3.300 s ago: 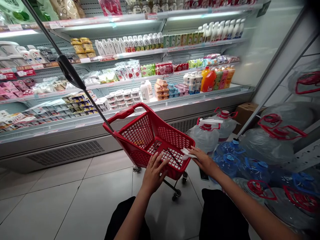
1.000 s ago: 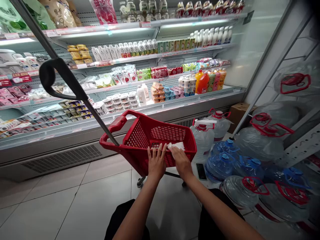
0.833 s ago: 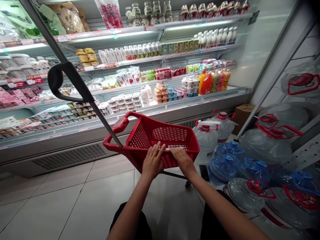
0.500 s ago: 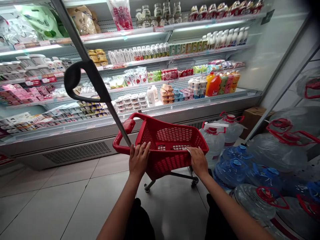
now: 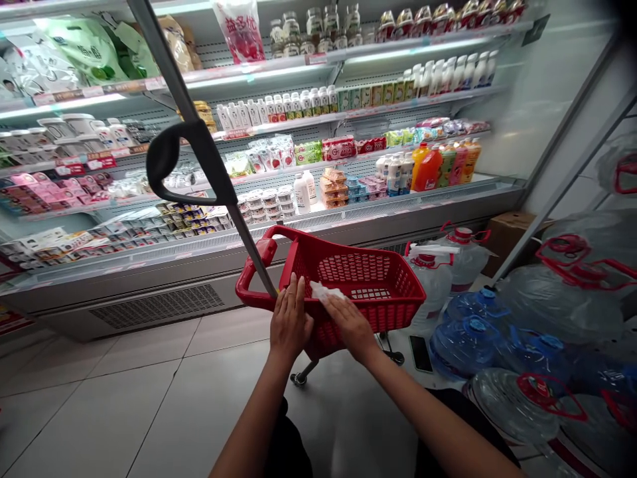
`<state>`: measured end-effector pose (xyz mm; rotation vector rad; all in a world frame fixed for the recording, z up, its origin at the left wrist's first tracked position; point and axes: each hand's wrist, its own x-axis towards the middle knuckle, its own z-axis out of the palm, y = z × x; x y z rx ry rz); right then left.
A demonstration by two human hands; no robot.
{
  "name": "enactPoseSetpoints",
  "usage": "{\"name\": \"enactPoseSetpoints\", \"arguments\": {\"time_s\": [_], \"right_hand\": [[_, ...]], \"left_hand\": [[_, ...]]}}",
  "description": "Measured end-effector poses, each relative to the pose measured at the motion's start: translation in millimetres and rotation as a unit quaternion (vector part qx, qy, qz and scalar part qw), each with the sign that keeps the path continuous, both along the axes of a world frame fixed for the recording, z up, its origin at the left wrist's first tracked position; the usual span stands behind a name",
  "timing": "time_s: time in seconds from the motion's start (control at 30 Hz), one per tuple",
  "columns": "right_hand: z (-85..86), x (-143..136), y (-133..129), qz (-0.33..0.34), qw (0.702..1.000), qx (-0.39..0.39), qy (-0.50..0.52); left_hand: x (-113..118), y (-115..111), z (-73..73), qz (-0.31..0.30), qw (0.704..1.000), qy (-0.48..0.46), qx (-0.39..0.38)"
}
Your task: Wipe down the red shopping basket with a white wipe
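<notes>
A red plastic shopping cart (image 5: 368, 312) stands in front of me, its basket slanting across the view. My left hand (image 5: 291, 322) rests on the near rim beside the cart's handle (image 5: 243, 284), fingers stretched out and thumb to the side. Under the fingers of my right hand (image 5: 351, 325) is a crumpled white tissue (image 5: 323, 289), pressed at the near rim. Its lower part is hidden by the hand. A grey pole with a black loop grip (image 5: 164, 162) rises from the handle end and leans up to the left.
A refrigerated display (image 5: 318, 229) with dairy products and drinks runs behind the cart. Large water jugs (image 5: 462, 338) crowd the right side. A dark phone (image 5: 421, 353) lies on the tiled floor (image 5: 159, 378) near them. A cardboard box (image 5: 512, 229) stands behind the jugs.
My right hand has slid left along the near rim with the tissue, close to my left hand. My left hand's fingers have straightened. The view has shifted slightly, and the phone has come into sight.
</notes>
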<state>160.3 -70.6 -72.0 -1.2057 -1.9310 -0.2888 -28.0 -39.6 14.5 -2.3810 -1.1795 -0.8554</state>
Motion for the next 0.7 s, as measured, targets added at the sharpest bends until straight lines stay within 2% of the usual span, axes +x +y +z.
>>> {"name": "enactPoseSetpoints", "arguments": {"time_s": [0.07, 0.13, 0.2, 0.37, 0.43, 0.53, 0.7], "right_hand": [[-3.3, 26.9, -8.4, -0.022, 1.000, -0.012, 0.008], [-1.4, 31.7, -10.5, -0.028, 0.999, -0.018, 0.020], [7.0, 12.7, -4.7, -0.003, 0.999, -0.020, 0.034], [38.6, -65.2, 22.5, 0.099, 0.990, -0.036, 0.098], [42.1, -73.5, 27.1, 0.112, 0.988, -0.033, 0.101], [28.5, -44.7, 20.9, 0.092, 0.993, -0.020, 0.066], [-19.1, 67.3, -16.4, -0.029, 0.999, -0.020, 0.007]], "left_hand": [[1.0, -1.8, 2.3, 0.003, 1.000, -0.013, -0.008], [2.8, -3.0, 2.9, 0.005, 1.000, -0.023, -0.013], [4.4, -3.6, 2.3, 0.003, 0.999, -0.034, -0.022], [3.1, -3.4, 2.3, -0.006, 0.996, -0.075, -0.042], [1.6, -3.1, 4.4, -0.016, 0.996, -0.075, -0.038], [0.8, -3.1, 8.1, -0.009, 0.998, -0.050, -0.031], [3.7, -2.6, 3.9, 0.022, 0.997, 0.053, -0.060]]}}
